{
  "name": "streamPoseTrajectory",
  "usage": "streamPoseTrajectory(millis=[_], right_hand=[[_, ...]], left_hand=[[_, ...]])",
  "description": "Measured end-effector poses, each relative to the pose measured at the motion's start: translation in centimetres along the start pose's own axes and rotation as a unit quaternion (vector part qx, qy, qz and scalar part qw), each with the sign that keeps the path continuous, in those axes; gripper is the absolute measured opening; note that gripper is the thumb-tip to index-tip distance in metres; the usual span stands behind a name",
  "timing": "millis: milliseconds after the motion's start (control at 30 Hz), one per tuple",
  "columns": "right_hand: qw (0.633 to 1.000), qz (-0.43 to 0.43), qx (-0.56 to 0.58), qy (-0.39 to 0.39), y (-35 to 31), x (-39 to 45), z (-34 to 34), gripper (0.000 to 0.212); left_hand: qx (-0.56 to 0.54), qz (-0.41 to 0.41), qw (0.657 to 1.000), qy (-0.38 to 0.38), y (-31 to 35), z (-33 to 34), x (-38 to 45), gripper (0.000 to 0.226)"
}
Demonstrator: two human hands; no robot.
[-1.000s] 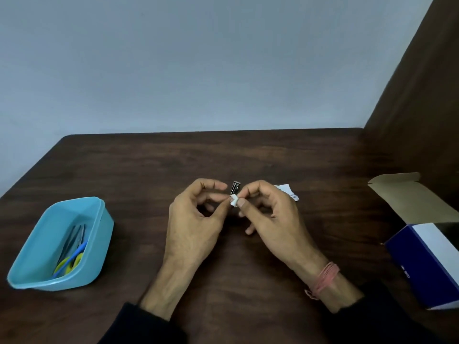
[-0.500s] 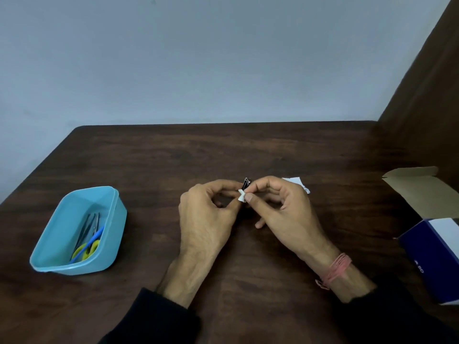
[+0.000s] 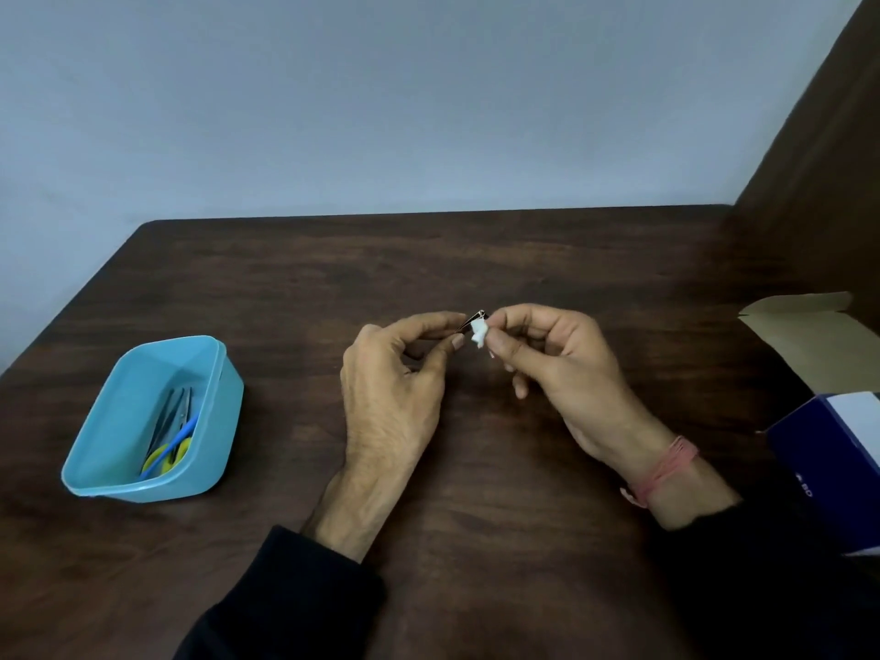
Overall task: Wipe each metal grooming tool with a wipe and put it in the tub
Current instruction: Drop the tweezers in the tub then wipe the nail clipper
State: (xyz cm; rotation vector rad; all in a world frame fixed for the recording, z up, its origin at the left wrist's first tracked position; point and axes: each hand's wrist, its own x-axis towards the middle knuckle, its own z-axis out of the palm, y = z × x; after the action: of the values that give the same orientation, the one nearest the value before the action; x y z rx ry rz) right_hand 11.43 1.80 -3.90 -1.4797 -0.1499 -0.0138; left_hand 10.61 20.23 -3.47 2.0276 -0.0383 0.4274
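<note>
Pinched between left hand [image 3: 390, 373] thumb and fingers, a small metal grooming tool [image 3: 471, 321] meets a white wipe [image 3: 479, 333] gripped by the right hand [image 3: 562, 369], well right of the blue tub [image 3: 119, 421] holding scissors [image 3: 169, 445].

A dark wooden table [image 3: 476, 269] is filling the lower view beneath a pale blue-grey wall [image 3: 381, 97]. At three o'clock, an open blue-and-white cardboard box [image 3: 828, 450] is lying with its brown flap [image 3: 809, 331] standing open. At two o'clock a brown panel [image 3: 819, 159] is rising.
</note>
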Motion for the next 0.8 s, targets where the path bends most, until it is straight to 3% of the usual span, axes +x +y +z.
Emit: streamPoseTrajectory(millis=[67, 167, 300, 467, 567, 733, 800], right_hand=[[0.995, 0.036, 0.084, -0.028, -0.9, 0.1, -0.7, 0.009], [0.986, 0.077, 0.144, -0.041, -1.3, 0.3, -1.5, 0.025], [0.99, 0.065, 0.126, -0.013, -0.8, 0.5, -1.1, 0.024], [0.993, 0.039, 0.109, 0.007, -0.5, 0.5, -0.9, 0.01], [0.998, 0.022, 0.061, -0.005, -0.3, 0.5, -0.7, 0.009], [1.0, 0.009, 0.017, -0.011, 0.1, 0.5, -0.6, 0.008], [1.0, 0.005, 0.01, -0.011, 0.2, 0.4, -0.6, 0.01]], left_hand=[[0.013, 0.018, 1.0, 0.0, 0.0, 0.1, -0.1, 0.018], [0.013, 0.027, 1.0, -0.006, -0.2, 0.3, 0.1, 0.015], [0.014, 0.026, 0.999, -0.044, -0.5, 0.2, 0.0, 0.016], [-0.104, -0.022, 0.988, -0.112, -0.2, 0.3, 0.1, 0.01], [-0.122, -0.034, 0.984, -0.128, -0.2, 0.1, 0.1, 0.012], [-0.09, 0.02, 0.98, -0.177, -0.4, 0.1, 0.1, 0.047], [-0.082, 0.035, 0.977, -0.193, -0.4, 0.1, 0.2, 0.048]])
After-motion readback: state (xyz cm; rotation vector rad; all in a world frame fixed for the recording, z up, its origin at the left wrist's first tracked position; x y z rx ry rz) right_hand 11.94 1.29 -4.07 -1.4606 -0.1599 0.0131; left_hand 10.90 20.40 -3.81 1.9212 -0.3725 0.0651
